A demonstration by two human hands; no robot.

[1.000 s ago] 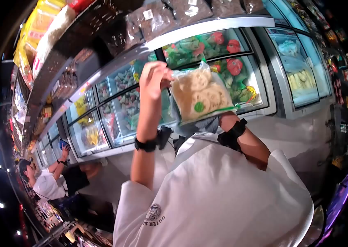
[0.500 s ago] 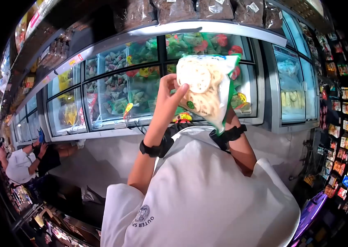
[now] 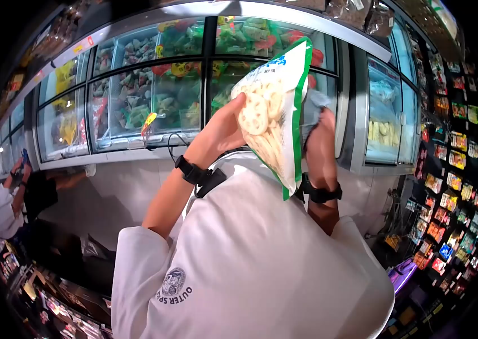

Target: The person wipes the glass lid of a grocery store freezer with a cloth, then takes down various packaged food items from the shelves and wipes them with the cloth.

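Observation:
A clear and white plastic bag of sliced lotus root (image 3: 267, 110) with a green edge stands tilted in front of my chest. My left hand (image 3: 225, 127) grips it by its left side, thumb on the front face. Behind the bag's right edge is my right hand (image 3: 321, 138), slightly blurred, its fingers closed round what looks like a grey cloth (image 3: 313, 107). The bag hides part of the cloth.
A glass-topped freezer (image 3: 174, 101) full of bagged frozen food spans the front. Another glass freezer (image 3: 385, 118) stands to the right, near racks of small packets (image 3: 459, 169). Far left, another person (image 3: 4, 203) in a white top holds something blue.
The bag has turned so its green edge faces right and its front angles left. My right hand and the grey cloth, hidden behind it before, now show. The view has shifted.

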